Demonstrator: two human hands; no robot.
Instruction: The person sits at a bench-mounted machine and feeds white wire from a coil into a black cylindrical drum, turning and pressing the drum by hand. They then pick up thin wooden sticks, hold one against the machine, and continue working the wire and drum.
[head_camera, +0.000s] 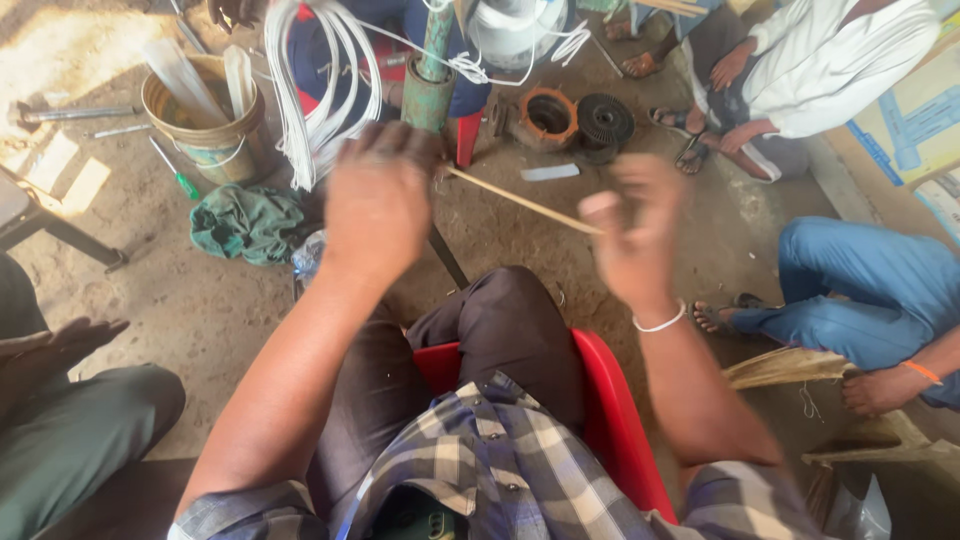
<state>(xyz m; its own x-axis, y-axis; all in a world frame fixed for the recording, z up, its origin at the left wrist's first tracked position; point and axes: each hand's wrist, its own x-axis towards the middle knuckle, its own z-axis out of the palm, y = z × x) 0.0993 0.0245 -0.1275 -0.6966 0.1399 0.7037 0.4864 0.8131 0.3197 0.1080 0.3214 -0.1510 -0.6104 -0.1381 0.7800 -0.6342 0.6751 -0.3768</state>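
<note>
gripping a thin wooden stick (520, 203) at both ends, left hand (378, 205) and right hand (635, 235) blur; overbending risks snapping it.

Thin wooden stick (520, 203), glossy plastic chair (620, 420)

Dusty dirt floor (210, 300), green cloth (245, 222), bucket (208, 125), screwdriver (176, 172)
</note>
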